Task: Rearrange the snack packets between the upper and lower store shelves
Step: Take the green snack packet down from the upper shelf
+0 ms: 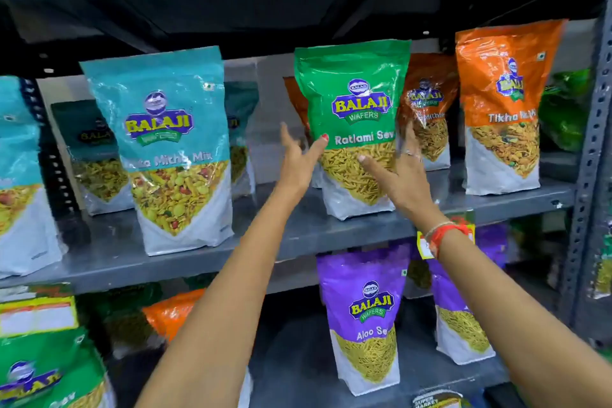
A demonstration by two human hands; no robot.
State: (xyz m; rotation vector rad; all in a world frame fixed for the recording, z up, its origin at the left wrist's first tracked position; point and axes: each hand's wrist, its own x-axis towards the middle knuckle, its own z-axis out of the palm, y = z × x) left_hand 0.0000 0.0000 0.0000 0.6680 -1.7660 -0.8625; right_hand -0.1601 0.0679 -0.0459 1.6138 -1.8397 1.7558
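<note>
Nearest to me on the lower shelf is the purple Aloo Sev packet (362, 318), standing just under my right forearm, with an orange thread band (445, 232) on that wrist. Past that, both hands are up at the middle shelf (205, 262). My left hand (298, 164) is spread open, fingers splayed, thumb tip resting on the left edge of the green Ratlami Sev packet (352, 129). My right hand (399, 175) is open too, index finger laid across the clear window and the other fingers wrapping toward the right side, so I'd say neither hand has a real grip yet.

The packet stands upright near the front lip, long axis vertical, sitting right between my palms. The right hand is the closer one, so it probably clamps first.

Behind it are orange packets (427, 109), mostly hidden, so I can't tell how many. The teal Khatta Mitha Mix packet (165, 149) stands well off to the left, and the orange Tikha packet (503, 103) to the right has its label cut short by glare. My right fingertips are blurry, so contact back there is a guess.
</note>
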